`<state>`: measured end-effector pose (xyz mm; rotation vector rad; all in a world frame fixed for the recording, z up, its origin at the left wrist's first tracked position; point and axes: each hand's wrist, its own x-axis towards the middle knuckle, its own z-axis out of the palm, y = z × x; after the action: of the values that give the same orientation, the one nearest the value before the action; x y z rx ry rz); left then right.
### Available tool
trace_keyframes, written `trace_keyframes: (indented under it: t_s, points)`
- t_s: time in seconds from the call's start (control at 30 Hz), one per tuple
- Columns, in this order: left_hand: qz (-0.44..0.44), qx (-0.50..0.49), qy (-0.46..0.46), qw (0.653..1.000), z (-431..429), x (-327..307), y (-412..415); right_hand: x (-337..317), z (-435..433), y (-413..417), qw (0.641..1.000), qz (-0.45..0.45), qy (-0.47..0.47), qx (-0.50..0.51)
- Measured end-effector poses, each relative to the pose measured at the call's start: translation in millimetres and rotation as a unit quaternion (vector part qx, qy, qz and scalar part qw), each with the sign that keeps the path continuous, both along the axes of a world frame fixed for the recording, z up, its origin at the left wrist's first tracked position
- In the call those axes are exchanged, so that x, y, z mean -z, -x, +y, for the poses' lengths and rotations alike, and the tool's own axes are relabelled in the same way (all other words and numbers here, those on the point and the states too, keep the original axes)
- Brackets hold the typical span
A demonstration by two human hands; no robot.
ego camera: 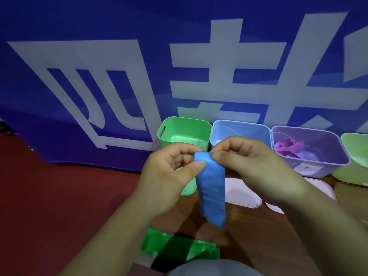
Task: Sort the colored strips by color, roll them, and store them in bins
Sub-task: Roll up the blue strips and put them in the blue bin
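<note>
Both hands, left hand (169, 168) and right hand (245, 158), pinch the blue strip (212, 188) by its top end; its long axis hangs straight down, blue bin (241, 128) just behind.

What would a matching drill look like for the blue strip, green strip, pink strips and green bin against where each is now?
Things:
1 blue strip
2 green strip
3 pink strips
4 green bin

Places:
A in the purple bin
B leftmost in the bin row
C pinched by left hand and right hand
D lying on the table, nearest the person

Pairs: 1-C, 2-D, 3-A, 4-B
</note>
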<state>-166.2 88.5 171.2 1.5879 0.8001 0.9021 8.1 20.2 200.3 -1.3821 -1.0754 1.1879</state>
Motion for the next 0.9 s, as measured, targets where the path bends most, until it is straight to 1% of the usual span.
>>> trace_keyframes:
  t_s: [0.2, 0.27, 0.37, 0.5, 0.63, 0.7, 0.8, 0.9]
  points:
    - [-0.025, -0.014, 0.051, 0.998, -2, -1, 0, 4, -8, 2, 0.993, -0.071, -0.082, 0.041]
    - [-0.027, -0.013, 0.062, 0.998, -4, -1, 0, 5, -10, 3, 0.992, -0.069, -0.104, 0.034]
    - [-0.025, -0.01, 0.062, 0.998, -9, -3, -1, 6, -11, 2, 0.99, -0.076, -0.111, 0.04]
    - [0.01, 0.001, 0.023, 1.0, -11, -1, 0, 6, -14, 2, 0.991, -0.079, -0.097, 0.055]
    - [0.057, 0.009, -0.04, 0.997, -10, 1, 4, 6, -17, 3, 0.993, -0.052, -0.088, 0.053]
    - [0.059, 0.014, -0.054, 0.997, -9, 2, 5, 6, -18, 3, 0.994, -0.04, -0.087, 0.053]
    - [0.037, 0.013, -0.062, 0.997, -12, 2, 5, 4, -19, 2, 0.995, -0.021, -0.086, 0.05]
    - [0.039, 0.019, -0.08, 0.996, -15, -1, 5, 4, -20, 1, 0.995, -0.019, -0.08, 0.048]
